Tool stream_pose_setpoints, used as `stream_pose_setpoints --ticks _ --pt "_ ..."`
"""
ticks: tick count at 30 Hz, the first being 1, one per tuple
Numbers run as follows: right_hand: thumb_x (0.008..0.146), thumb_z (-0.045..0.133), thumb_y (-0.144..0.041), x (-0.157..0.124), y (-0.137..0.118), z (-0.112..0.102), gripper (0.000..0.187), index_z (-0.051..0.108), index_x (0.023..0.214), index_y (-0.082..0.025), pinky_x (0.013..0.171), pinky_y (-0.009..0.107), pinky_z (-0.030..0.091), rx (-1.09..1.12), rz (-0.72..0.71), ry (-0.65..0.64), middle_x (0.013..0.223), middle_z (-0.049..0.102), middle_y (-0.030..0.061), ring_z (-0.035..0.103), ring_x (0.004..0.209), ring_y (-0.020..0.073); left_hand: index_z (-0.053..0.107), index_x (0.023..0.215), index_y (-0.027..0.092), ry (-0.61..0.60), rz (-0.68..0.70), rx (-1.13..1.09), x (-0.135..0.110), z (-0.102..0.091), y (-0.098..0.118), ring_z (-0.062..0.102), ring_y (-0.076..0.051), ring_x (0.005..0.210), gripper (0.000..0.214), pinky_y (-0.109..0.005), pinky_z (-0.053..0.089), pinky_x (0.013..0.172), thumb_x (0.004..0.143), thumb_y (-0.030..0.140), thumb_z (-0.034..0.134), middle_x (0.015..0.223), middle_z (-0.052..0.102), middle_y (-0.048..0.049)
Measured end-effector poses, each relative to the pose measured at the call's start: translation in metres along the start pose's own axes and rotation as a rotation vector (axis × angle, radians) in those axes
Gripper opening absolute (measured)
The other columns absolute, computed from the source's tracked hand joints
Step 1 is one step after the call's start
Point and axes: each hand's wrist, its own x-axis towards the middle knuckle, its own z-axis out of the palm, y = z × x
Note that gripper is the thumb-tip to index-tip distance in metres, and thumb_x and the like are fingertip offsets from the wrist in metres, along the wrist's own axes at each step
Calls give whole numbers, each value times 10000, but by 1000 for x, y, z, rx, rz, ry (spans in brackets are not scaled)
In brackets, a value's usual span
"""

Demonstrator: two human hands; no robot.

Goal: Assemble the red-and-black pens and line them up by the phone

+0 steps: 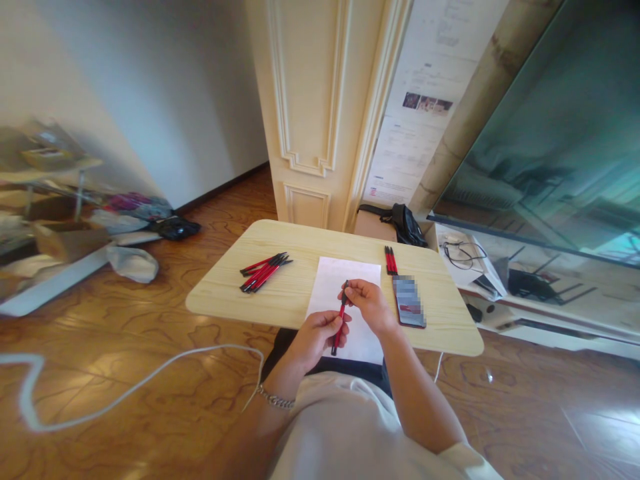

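Both my hands are on one red pen with black ends (342,312), held above a white sheet of paper (365,343). My left hand (323,333) is closed around the pen's red lower barrel. At its black upper end, the fingers of my right hand (367,301) pinch the tip. A loose pile of red and black pens (264,272) lies left of the paper. Several more such pens (391,260) lie side by side at the paper's upper right. Just beyond my right hand is a phone (407,300) with its screen partly blurred out.
The small light wood table (220,293) has rounded corners. Behind it stand a cream panelled door (310,100) and a black bag (406,223). A white cable (150,383) runs over the floor at left, near boxes and bags. A large dark screen (560,147) is at right.
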Motion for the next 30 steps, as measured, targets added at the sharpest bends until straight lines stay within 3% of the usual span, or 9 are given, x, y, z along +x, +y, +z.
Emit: stream_pose_setpoints --ticks 12,19,26,30 --pt "768 621 -412 -3 7 5 255 631 866 -177 621 268 458 37 23 43 770 675 49 584 653 137 650 916 112 50 16 36 2 -4 -1 562 -110 548 299 -238 428 536 774 375 639 711 612 -50" --pt "756 634 -386 -2 16 12 211 608 812 -184 612 270 445 24 18 134 739 666 43 588 655 149 659 860 116 214 80 196 8 -7 -5 582 -129 530 308 -248 447 516 694 371 704 661 621 -34" --pt "737 649 -389 -3 24 19 227 553 790 -191 586 265 430 6 -2 240 668 626 13 564 613 141 628 754 152 344 209 402 11 -11 -14 555 -117 493 231 -216 400 468 687 362 699 592 623 -4" --pt "725 658 -408 -5 31 25 250 542 789 -195 550 251 401 -26 -23 335 643 578 -15 511 576 122 607 712 165 430 311 517 12 -10 -14 544 -104 532 206 -210 397 518 656 322 729 609 627 16"
